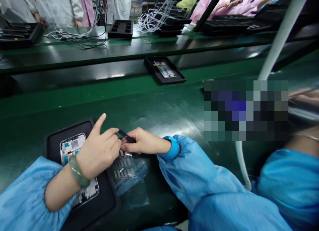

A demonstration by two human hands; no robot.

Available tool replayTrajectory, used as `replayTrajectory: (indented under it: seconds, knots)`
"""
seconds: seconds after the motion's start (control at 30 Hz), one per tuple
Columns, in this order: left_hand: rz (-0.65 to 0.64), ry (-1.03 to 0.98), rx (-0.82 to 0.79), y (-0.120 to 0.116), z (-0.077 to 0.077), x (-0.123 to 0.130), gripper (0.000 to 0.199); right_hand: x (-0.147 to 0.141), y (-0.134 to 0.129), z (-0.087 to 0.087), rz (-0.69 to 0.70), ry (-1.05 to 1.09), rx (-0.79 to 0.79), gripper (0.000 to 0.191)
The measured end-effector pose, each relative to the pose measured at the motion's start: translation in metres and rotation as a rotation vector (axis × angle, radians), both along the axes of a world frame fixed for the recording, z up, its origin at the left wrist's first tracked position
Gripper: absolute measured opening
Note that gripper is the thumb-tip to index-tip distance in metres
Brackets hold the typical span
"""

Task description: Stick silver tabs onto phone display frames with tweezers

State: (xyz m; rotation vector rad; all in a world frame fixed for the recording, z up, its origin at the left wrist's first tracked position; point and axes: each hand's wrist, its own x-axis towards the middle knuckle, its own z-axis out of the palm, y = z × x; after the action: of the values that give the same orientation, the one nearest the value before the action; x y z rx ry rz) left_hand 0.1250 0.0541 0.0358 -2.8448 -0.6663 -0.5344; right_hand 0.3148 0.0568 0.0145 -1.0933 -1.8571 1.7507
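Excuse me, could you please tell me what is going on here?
The person's right hand holds a slim black tool; the left hand is beside it, index finger extended. Just below lie rows of small metal-looking parts, on or in clear plastic. To their left, a device frame sits in a black tray, partly hidden. Farther off, a second tray holds another frame.

Glare streaks the green bench (159,108); right edge blurred; patch pixelated.

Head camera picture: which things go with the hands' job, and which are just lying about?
Likely the job: black tool in the right hand, small metal parts, device frame in the near tray.
Likely just lying about: white cables, slotted tray.
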Motion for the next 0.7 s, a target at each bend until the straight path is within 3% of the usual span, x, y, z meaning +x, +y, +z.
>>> replayTrajectory:
  seconds: [0.13,0.2,0.5,0.7]
  knots:
    - [0.091,-0.202,-0.267,0.012,-0.003,-0.01,0.013,0.002,0.001,0.002,-0.059,0.011,-0.066,0.025]
    - [0.084,-0.235,-0.327,0.014,-0.002,-0.014,0.01,0.003,0.002,0.003,-0.083,0.021,-0.062,0.024]
    - [0.025,-0.144,-0.214,0.008,0.001,-0.008,0.011,0.002,0.0,0.0,-0.153,-0.012,-0.072,0.018]
    - [0.04,-0.174,-0.248,0.011,-0.002,-0.011,0.009,0.001,-0.002,0.0,-0.118,0.02,-0.026,0.03]
